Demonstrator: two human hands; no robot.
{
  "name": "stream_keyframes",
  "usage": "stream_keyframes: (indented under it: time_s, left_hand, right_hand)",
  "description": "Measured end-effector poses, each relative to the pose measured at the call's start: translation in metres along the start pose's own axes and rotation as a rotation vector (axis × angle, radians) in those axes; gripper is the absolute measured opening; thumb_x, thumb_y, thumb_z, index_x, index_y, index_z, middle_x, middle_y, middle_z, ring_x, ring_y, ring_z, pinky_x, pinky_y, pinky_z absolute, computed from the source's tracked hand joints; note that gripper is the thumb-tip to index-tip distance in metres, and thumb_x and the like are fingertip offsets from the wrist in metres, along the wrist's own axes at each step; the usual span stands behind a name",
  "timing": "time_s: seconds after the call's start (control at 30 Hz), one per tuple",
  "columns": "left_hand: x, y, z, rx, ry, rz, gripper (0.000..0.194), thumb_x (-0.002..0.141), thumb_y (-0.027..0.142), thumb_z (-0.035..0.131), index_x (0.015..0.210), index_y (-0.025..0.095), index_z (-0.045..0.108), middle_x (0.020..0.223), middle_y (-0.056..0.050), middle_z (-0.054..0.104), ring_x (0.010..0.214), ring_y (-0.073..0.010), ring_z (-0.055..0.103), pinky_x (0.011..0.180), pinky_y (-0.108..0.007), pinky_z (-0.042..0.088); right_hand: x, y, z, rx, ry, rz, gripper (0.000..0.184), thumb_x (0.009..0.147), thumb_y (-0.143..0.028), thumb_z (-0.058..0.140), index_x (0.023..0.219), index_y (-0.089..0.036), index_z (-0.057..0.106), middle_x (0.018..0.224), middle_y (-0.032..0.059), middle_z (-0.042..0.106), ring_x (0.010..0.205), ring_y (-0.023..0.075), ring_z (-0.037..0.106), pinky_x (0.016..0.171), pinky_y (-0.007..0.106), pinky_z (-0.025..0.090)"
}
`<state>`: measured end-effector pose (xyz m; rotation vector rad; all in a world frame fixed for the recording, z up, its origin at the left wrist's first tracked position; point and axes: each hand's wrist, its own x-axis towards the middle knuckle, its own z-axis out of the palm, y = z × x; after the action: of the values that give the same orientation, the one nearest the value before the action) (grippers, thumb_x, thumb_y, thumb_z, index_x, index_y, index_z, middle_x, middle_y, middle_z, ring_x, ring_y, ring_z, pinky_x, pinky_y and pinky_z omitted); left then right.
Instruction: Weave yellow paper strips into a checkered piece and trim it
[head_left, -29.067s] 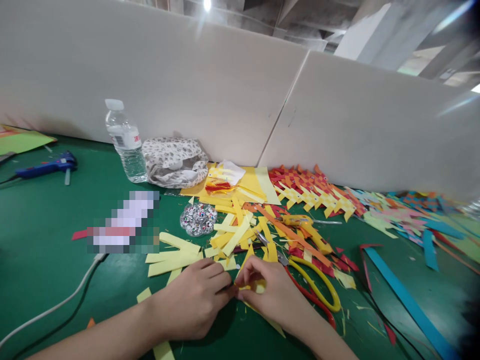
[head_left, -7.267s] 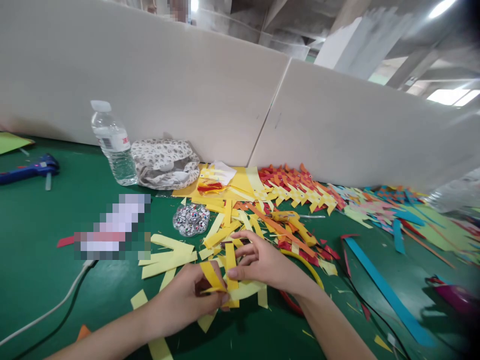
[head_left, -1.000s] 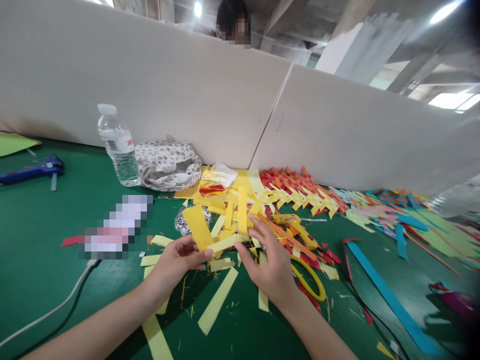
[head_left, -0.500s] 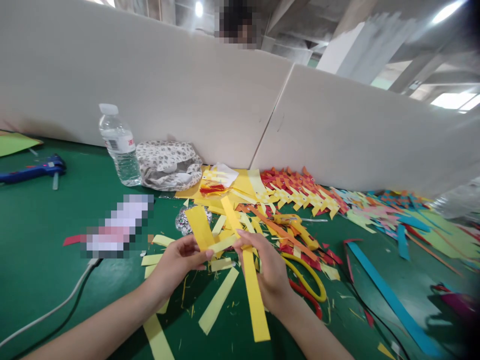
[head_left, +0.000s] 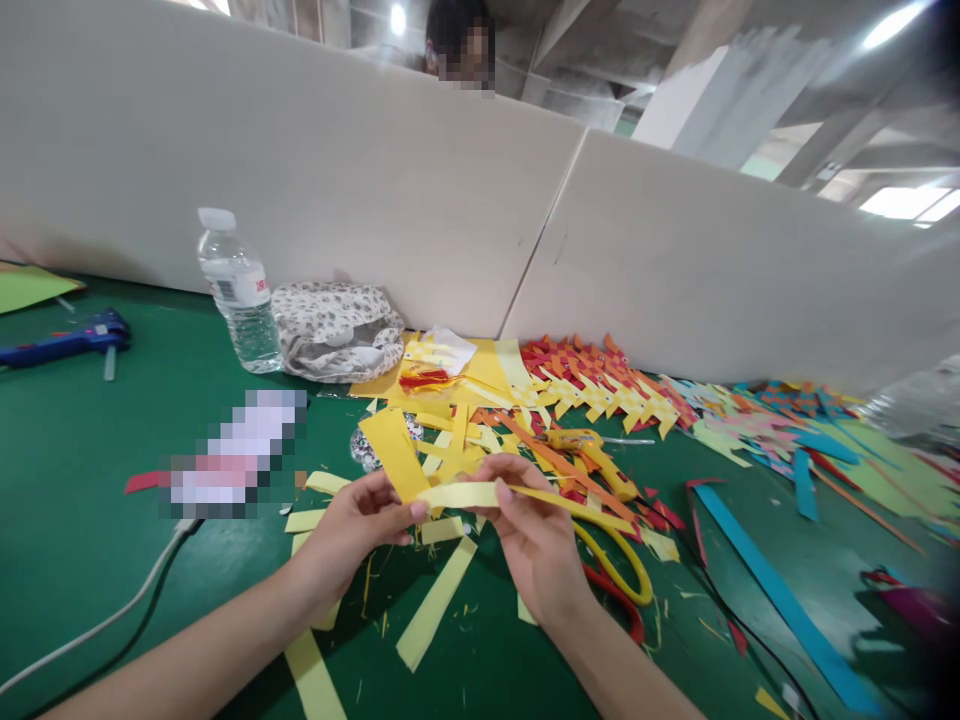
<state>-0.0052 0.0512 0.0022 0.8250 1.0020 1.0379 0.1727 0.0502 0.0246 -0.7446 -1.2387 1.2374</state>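
Note:
My left hand (head_left: pixel 360 520) pinches a broad yellow paper strip (head_left: pixel 393 455), which slants up and away, where it meets one end of a pale yellow paper strip (head_left: pixel 457 495). The pale strip runs across, slightly bowed, to my right hand (head_left: pixel 536 535), whose thumb and fingers are closed on its other end. A second deeper yellow strip (head_left: pixel 589 508) sticks out to the right from between my right fingers. How the strips join inside that hand is hidden. Under and around my hands lie loose pale strips (head_left: pixel 436 605) and yellow scraps. Scissors with yellow and red handles (head_left: pixel 626 562) rest by my right wrist.
Behind are a water bottle (head_left: pixel 238 290), a patterned cloth bag (head_left: pixel 337 330) and woven paper fish (head_left: pixel 600 385) against a white partition (head_left: pixel 337 180). A yellow glue gun (head_left: pixel 611 470) lies right, a blue one (head_left: pixel 75 340) left. A blurred-out phone (head_left: pixel 240 450) trails a white cable.
My right hand has turned, swinging its yellow strip from pointing towards me to pointing right. The pale strip now lies more level between the hands. My left hand has barely moved.

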Motion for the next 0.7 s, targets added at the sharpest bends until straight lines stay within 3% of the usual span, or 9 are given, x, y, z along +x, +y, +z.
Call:
stream_keyframes:
  time_s: [0.17, 0.33, 0.47, 0.57, 0.7]
  left_hand:
    - [-0.001, 0.002, 0.001, -0.172, -0.07, -0.049, 0.029, 0.063, 0.015, 0.077, 0.091, 0.018, 0.068, 0.077, 0.0, 0.066, 0.061, -0.0066, 0.059, 0.049, -0.01, 0.048]
    - [0.0, 0.0, -0.002, -0.263, -0.095, -0.094, 0.032, 0.065, 0.012, 0.075, 0.096, 0.017, 0.066, 0.08, -0.001, 0.067, 0.062, -0.0059, 0.06, 0.05, -0.009, 0.05]
    - [0.001, -0.001, -0.003, -0.275, -0.074, -0.093, 0.03, 0.067, 0.013, 0.075, 0.096, 0.016, 0.066, 0.077, 0.0, 0.067, 0.062, -0.0061, 0.061, 0.051, -0.01, 0.052]
    - [0.001, 0.001, -0.002, -0.279, -0.047, -0.085, 0.028, 0.066, 0.012, 0.075, 0.092, 0.016, 0.066, 0.077, 0.001, 0.067, 0.062, -0.0061, 0.061, 0.05, -0.01, 0.051]
    - [0.0, 0.003, -0.001, -0.267, -0.036, -0.094, 0.028, 0.066, 0.014, 0.075, 0.093, 0.016, 0.066, 0.078, 0.001, 0.066, 0.063, -0.0063, 0.061, 0.05, -0.01, 0.051]
  right_hand:
    - [0.002, 0.0, -0.005, 0.076, -0.028, 0.008, 0.014, 0.087, -0.028, 0.048, 0.098, -0.025, 0.056, 0.086, 0.0019, 0.062, 0.083, 0.0181, 0.062, 0.076, 0.039, 0.053]
    - [-0.008, -0.005, -0.005, -0.451, -0.144, -0.154, 0.015, 0.086, -0.023, 0.049, 0.1, -0.024, 0.053, 0.087, 0.0031, 0.063, 0.086, 0.0177, 0.061, 0.078, 0.033, 0.049]
    - [-0.011, -0.009, -0.005, -0.744, -0.262, -0.346, 0.03, 0.079, -0.015, 0.056, 0.107, -0.024, 0.05, 0.095, 0.0042, 0.063, 0.094, 0.0186, 0.058, 0.085, 0.033, 0.046]
    - [-0.011, -0.01, -0.007, -0.762, -0.301, -0.34, 0.045, 0.075, -0.012, 0.058, 0.116, -0.023, 0.044, 0.109, 0.0073, 0.057, 0.104, 0.0213, 0.054, 0.09, 0.036, 0.044]
    - [-0.012, -0.005, -0.008, -0.631, -0.237, -0.242, 0.054, 0.077, -0.01, 0.053, 0.125, -0.026, 0.035, 0.125, 0.0086, 0.045, 0.111, 0.022, 0.05, 0.091, 0.037, 0.045]
